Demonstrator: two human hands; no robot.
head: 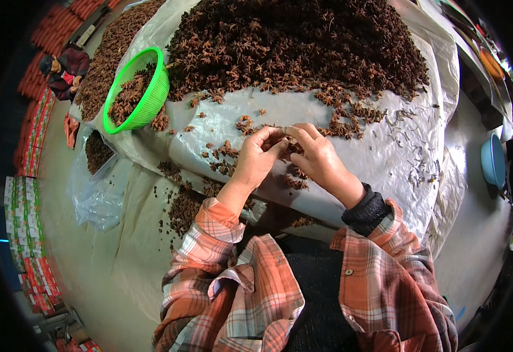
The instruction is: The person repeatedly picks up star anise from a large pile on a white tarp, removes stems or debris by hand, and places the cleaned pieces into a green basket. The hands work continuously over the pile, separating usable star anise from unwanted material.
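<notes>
My left hand (260, 156) and my right hand (320, 159) meet over the near edge of a sheet-covered table. Between the left thumb and fingers sits a small brown piece, seemingly star anise, mostly hidden by the fingertips. The right index finger curls in to touch the left fingertips, its thumb held apart; whether it grips anything is not visible. Loose star anise pods (226, 149) lie around both hands, with more pods (295, 182) just below them. Beyond rises a large heap of dark star anise (291, 48) on the clear plastic sheet (397, 149).
A green mesh basket (161, 90) of star anise tilts at the left. Thin stems (419, 171) litter the sheet's right side. Fallen fragments (183, 211) lie below the table edge. Another person (69, 72) sits by a second heap (115, 48). A blue basin (493, 160) stands far right.
</notes>
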